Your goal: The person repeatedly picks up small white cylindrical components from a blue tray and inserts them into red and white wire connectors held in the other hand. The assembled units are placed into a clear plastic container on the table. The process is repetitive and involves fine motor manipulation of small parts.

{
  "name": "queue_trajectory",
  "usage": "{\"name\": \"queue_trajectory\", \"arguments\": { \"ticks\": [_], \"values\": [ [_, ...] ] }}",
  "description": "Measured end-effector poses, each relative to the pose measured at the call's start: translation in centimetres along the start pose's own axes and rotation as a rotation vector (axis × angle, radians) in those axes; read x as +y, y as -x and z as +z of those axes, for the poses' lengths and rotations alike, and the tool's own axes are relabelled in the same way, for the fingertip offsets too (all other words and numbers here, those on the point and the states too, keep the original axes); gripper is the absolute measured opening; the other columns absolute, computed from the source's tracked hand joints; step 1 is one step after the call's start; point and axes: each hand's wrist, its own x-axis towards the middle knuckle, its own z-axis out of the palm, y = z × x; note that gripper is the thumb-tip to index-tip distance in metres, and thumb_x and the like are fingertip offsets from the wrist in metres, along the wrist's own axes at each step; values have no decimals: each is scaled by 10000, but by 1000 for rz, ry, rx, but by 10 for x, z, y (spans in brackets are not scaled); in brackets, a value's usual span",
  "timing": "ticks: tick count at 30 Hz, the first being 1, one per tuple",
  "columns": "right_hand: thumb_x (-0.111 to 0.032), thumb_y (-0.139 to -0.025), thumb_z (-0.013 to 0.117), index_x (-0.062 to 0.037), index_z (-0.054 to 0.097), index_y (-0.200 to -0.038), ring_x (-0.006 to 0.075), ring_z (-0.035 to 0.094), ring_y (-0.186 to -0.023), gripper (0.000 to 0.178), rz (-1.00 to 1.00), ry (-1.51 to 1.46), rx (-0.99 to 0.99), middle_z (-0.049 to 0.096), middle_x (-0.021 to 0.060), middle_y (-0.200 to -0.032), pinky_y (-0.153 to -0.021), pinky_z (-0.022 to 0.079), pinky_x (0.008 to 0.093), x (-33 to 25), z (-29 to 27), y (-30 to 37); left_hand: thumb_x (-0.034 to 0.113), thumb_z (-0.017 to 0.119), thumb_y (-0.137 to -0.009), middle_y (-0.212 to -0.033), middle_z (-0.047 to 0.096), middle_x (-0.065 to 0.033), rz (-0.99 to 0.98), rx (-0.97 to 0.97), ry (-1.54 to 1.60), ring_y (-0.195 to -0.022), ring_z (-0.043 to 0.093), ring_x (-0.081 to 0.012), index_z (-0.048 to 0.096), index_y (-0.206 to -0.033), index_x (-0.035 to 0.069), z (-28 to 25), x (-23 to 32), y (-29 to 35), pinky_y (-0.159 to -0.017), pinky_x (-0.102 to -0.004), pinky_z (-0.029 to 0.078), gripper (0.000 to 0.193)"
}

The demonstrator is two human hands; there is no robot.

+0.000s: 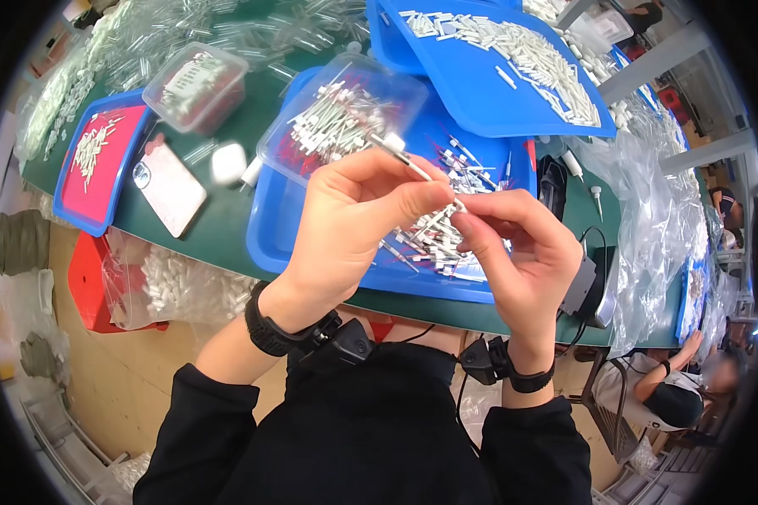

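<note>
My left hand (349,206) pinches a thin white rod (414,167) with a dark band near its upper end. The thumb and forefinger of my right hand (526,252) close on the rod's lower end, so that end is mostly hidden. Both hands are over a blue tray (259,240). In it lie several small white-and-metal parts (442,240) with thin red pieces among them. A clear plastic box (400,88) full of similar slim white parts sits at the tray's far left, just beyond my left hand.
A tilted blue tray (480,97) of short white tubes stands behind. To the left are a phone (173,189), a white case (228,163), a lidded clear box (227,63) and a red-lined tray (101,198). Clear plastic bags (648,252) cover the right; a person (648,387) sits there.
</note>
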Motion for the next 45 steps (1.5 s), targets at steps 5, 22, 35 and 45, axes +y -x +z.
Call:
{"name": "queue_trajectory", "arguments": {
  "ticks": [5,22,35,45],
  "values": [
    [43,-797,712,17,701,-933,113,661,-696,140,83,-94,12,685,85,-830,-622,535,222,-3,0,3,59,714,-841,-898,662,-68,21,-14,-29,-775,574,-114,670,-936,5,-2,-4,2,-709,-255,453,117],
    [51,-711,731,-22,697,-852,199,645,-651,162,-398,421,-66,673,78,-757,-570,500,276,-1,2,-8,-166,654,-766,-891,663,-154,127,-57,-334,-804,671,-191,662,-883,-77,-11,9,7,-715,-282,565,147],
    [48,-703,730,-8,656,-873,210,625,-624,194,-547,523,-185,646,82,-744,-529,491,300,9,5,-11,-159,647,-774,-944,676,-155,-42,-76,-391,-874,663,-183,677,-932,-72,-22,15,12,-778,-282,554,183],
    [39,-700,735,-24,667,-902,206,630,-629,223,-487,522,-178,632,66,-704,-535,491,302,14,13,-13,-109,651,-796,-935,694,-145,57,-88,-543,-866,664,-169,677,-961,-56,-35,14,12,-777,-273,540,176]
  ]
}}
